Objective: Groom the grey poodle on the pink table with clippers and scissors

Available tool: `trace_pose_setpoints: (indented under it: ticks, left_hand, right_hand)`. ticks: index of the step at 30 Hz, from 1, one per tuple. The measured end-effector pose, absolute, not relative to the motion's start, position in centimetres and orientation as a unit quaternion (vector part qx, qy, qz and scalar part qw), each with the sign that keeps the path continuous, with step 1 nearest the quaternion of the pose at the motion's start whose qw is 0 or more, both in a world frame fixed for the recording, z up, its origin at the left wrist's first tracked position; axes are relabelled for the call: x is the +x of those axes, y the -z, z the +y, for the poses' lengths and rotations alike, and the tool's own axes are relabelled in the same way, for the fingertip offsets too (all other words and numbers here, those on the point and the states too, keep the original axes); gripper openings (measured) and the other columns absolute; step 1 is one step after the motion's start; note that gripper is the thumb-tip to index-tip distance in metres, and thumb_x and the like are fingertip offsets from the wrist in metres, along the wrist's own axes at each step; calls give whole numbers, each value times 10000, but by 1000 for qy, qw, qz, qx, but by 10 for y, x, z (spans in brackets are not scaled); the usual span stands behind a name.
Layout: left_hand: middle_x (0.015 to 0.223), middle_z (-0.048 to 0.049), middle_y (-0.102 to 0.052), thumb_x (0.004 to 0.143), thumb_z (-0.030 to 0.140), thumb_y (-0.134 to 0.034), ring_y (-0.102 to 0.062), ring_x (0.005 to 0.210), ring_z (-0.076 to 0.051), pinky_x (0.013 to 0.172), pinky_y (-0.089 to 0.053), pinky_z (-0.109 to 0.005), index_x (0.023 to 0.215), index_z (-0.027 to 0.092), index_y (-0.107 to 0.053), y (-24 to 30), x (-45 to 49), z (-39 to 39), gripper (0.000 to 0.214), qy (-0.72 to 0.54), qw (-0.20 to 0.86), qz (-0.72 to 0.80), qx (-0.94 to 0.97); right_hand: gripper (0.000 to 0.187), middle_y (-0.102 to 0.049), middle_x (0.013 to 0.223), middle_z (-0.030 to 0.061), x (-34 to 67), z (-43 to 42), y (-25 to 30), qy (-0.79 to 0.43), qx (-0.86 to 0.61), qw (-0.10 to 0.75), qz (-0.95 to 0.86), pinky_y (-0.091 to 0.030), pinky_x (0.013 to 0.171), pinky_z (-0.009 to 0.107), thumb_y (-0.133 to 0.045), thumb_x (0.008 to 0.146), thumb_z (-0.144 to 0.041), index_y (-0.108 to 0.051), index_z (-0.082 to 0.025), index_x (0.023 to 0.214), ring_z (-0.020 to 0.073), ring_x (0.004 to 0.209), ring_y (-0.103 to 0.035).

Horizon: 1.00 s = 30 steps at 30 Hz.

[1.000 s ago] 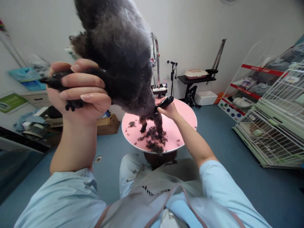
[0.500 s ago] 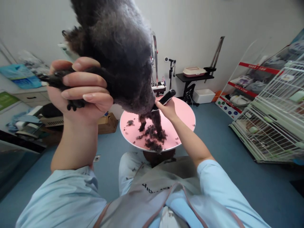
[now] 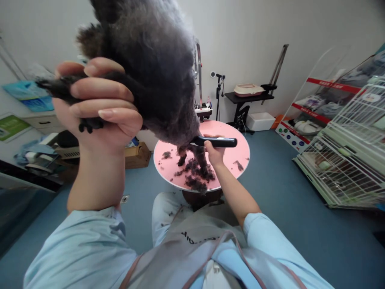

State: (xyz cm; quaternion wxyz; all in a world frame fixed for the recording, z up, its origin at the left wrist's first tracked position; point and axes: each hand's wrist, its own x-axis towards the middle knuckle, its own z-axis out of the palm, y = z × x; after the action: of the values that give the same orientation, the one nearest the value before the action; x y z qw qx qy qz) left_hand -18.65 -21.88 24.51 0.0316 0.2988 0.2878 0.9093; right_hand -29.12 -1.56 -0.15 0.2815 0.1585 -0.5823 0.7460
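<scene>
While the left hand (image 3: 102,105) clenched the raised paws (image 3: 90,124) of the dog (image 3: 162,80), reared on the pink table (image 3: 228,129), and the right hand (image 3: 214,153) gripped the clipper (image 3: 221,142) at its body, a sudden wriggle, I thought, might cause a nick, or loose fur (image 3: 196,184) a slip.

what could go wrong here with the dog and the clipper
The dog is reared up, front legs in the left hand; if it twists, the clipper in the right hand, close to its lower body, might nick it.
Its hind legs stand among loose fur on the round table, so they may slip.
</scene>
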Motion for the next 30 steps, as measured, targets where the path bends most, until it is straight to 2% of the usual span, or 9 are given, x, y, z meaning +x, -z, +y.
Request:
trace_pose_setpoints:
  ticks: [3,6,9,10,14,16,23,27,30]
  left_hand:
    - [629,175,-538,968,326,-424,-503,431,96,503,-340,-19,1003,173,-427,-252,-185,-215,157,-904,-40,332,266]
    - [637,176,-535,961,294,-451,-510,444,92,517,-351,-23,1033,175,-415,-257,-183,-212,144,-900,-68,347,254]
    - [629,153,-534,984,294,-407,-507,420,88,503,-360,-14,981,155,-439,-260,-179,-208,143,-905,-44,330,265]
    - [621,147,-529,994,312,-380,-503,412,88,498,-363,-9,953,150,-445,-262,-178,-207,179,-906,-31,327,268]
    - [585,139,-514,1010,398,-271,-499,392,85,485,-382,-5,884,152,-456,-267,-173,-200,332,-904,22,330,270]
    - [573,138,-517,1004,416,-257,-499,389,82,481,-387,-6,880,154,-462,-267,-172,-198,356,-904,28,335,264]
    - [597,113,-559,992,412,-289,-514,422,77,512,-396,-8,887,137,-486,-258,-175,-204,355,-909,32,311,275]
    - [545,121,-521,965,399,-377,-508,379,51,462,-390,-24,852,156,-469,-255,-175,-212,284,-919,89,271,272]
    - [469,139,-456,928,344,-446,-486,325,24,393,-364,-39,787,186,-428,-254,-177,-214,213,-921,143,248,263]
  right_hand:
    - [348,-687,1067,62,-278,-30,15,-750,140,284,-580,-501,979,440,-696,767,-379,-471,-244,994,203,1021,-660]
    - [341,-689,1006,48,-269,-32,15,-753,115,301,-574,-535,912,425,-676,783,-406,-446,-251,981,197,932,-679]
    - [382,-680,1038,39,-268,-33,4,-773,96,340,-527,-574,761,379,-620,822,-471,-356,-280,1022,184,842,-689]
    - [401,-677,1049,42,-269,-35,2,-776,105,346,-516,-575,770,382,-624,818,-482,-342,-283,1021,188,865,-690]
    - [422,-668,1086,69,-270,-50,8,-776,159,323,-518,-504,977,459,-680,784,-461,-373,-272,1002,202,1038,-660]
    - [402,-660,1118,78,-267,-53,15,-775,159,304,-531,-483,1005,474,-684,787,-438,-392,-269,1005,200,1055,-652]
    - [383,-655,1128,65,-261,-43,2,-758,198,327,-529,-488,998,455,-666,809,-424,-406,-276,1047,203,1074,-643]
    - [308,-675,969,48,-276,-26,-18,-711,227,262,-612,-524,920,417,-717,742,-421,-544,-236,918,215,941,-664]
    - [371,-686,904,1,-291,-2,-61,-756,237,285,-539,-549,866,405,-721,735,-455,-493,-264,957,194,863,-681]
